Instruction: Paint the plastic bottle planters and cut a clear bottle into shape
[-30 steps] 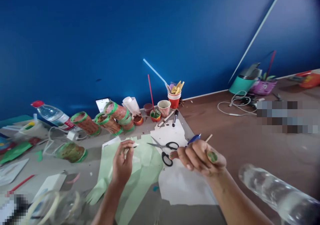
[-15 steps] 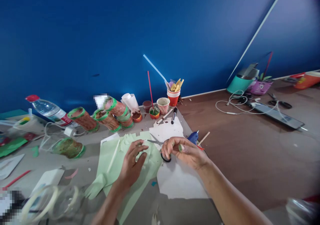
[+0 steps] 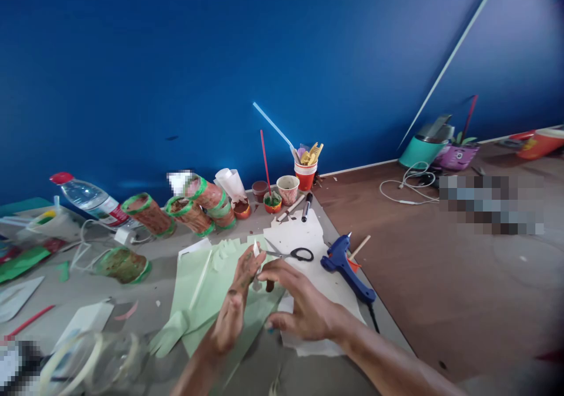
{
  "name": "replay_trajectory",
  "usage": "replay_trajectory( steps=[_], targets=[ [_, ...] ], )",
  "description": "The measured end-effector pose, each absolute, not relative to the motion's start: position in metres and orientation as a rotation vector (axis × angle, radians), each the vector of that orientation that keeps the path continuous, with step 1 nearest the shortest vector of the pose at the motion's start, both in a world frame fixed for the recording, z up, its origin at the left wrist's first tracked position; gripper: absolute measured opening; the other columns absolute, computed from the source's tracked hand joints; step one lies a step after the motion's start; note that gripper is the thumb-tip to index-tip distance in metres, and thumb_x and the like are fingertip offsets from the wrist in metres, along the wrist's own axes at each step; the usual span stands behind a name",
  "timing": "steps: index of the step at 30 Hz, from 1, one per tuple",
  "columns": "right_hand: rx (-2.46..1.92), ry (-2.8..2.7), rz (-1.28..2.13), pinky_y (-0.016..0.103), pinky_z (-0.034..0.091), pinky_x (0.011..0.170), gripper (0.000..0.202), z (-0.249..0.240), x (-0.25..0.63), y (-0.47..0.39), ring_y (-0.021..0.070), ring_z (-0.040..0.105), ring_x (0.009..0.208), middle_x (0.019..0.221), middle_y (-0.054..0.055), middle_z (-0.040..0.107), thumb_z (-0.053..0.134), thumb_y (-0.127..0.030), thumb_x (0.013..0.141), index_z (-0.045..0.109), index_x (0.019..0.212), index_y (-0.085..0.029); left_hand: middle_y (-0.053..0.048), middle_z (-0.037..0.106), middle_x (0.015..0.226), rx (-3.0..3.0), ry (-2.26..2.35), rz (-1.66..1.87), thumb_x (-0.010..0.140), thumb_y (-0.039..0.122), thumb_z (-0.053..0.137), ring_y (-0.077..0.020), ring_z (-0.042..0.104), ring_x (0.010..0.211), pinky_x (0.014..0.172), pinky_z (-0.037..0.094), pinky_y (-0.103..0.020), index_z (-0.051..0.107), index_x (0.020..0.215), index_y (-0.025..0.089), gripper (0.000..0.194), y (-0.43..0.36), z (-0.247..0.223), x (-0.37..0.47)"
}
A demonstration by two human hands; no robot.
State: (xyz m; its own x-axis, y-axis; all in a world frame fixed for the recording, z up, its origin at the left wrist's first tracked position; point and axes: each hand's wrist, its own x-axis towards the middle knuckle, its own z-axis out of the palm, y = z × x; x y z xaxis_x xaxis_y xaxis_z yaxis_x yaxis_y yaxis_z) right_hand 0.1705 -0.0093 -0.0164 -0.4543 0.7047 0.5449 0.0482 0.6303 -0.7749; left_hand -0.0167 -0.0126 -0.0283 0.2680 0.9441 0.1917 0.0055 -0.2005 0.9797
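Note:
My left hand (image 3: 235,305) is over the pale green paper (image 3: 200,275), palm turned toward my right hand. A small white piece (image 3: 256,248), which looks like paper, sticks up from its fingertips; the rest of it is mostly hidden. My right hand (image 3: 306,302) comes in close from the right, thumb spread well away from the fingers and nothing visibly gripped. Its fingertips are beside the left fingers; whether they touch the white piece I cannot tell. Just behind the hands, black-handled scissors (image 3: 302,254) lie on white paper (image 3: 297,231).
A blue glue gun (image 3: 348,269) lies at right, its cord trailing forward. Behind stand painted paper cups (image 3: 288,189), a black marker (image 3: 307,207) and brown-green tubes (image 3: 150,214). A water bottle (image 3: 94,202) leans at left, near clear tape rolls (image 3: 70,363).
My right hand has moved left and down toward my left hand, uncovering the scissors' handle and the glue gun. My left hand has turned, its fingers now pointing up.

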Motion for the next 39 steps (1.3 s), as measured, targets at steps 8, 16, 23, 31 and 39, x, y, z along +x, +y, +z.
replay_trajectory(
  steps=[8,16,23,31,39],
  targets=[
    [-0.856,-1.745,0.749,0.031,0.045,0.068,0.02,-0.016,0.171,-0.012,0.018,0.052,0.075,0.091,0.006,0.055,0.061,-0.016,0.077,0.052,0.094,-0.021,-0.004,0.02,0.158,1.592,0.762,1.06,0.076,0.082,0.022,-0.0348,0.008,0.145,0.117,0.009,-0.052,0.047,0.139,0.026,0.088,-0.013,-0.025,-0.009],
    [-0.957,-1.643,0.882,0.027,0.042,0.064,0.013,-0.016,0.169,-0.012,0.0155,0.054,0.069,0.075,0.002,0.056,0.052,-0.009,0.078,0.051,0.075,-0.021,0.0,0.022,0.158,1.529,0.665,1.047,0.083,0.074,0.023,-0.0351,0.018,0.144,0.114,0.022,-0.053,0.065,0.121,0.028,0.074,-0.013,-0.029,-0.011],
    [-1.103,-1.476,0.97,0.025,0.038,0.058,0.01,-0.016,0.17,-0.009,0.0134,0.049,0.062,0.068,-0.001,0.052,0.051,-0.011,0.074,0.048,0.073,-0.02,-0.007,0.043,0.147,1.374,0.603,1.064,0.088,0.065,0.03,-0.0331,0.029,0.14,0.114,0.026,-0.052,0.072,0.106,0.027,0.06,-0.014,-0.02,-0.015],
    [-1.003,-1.413,1.201,0.024,0.04,0.055,0.015,-0.016,0.17,-0.007,0.0117,0.05,0.061,0.076,0.002,0.057,0.053,-0.016,0.079,0.063,0.09,-0.019,-0.01,0.036,0.15,1.921,0.982,1.08,0.081,0.058,0.056,-0.0337,0.025,0.142,0.112,0.029,-0.054,0.042,0.14,0.034,0.066,-0.016,-0.017,-0.013],
    [-0.989,-1.506,1.238,0.024,0.039,0.058,0.014,-0.017,0.166,-0.011,0.0128,0.049,0.063,0.07,0.001,0.056,0.053,-0.019,0.084,0.067,0.083,-0.018,-0.014,0.025,0.151,2.328,1.156,1.038,0.081,0.038,0.066,-0.0341,0.021,0.142,0.106,0.035,-0.052,0.037,0.14,0.031,0.065,-0.019,-0.024,-0.01]
  ],
)
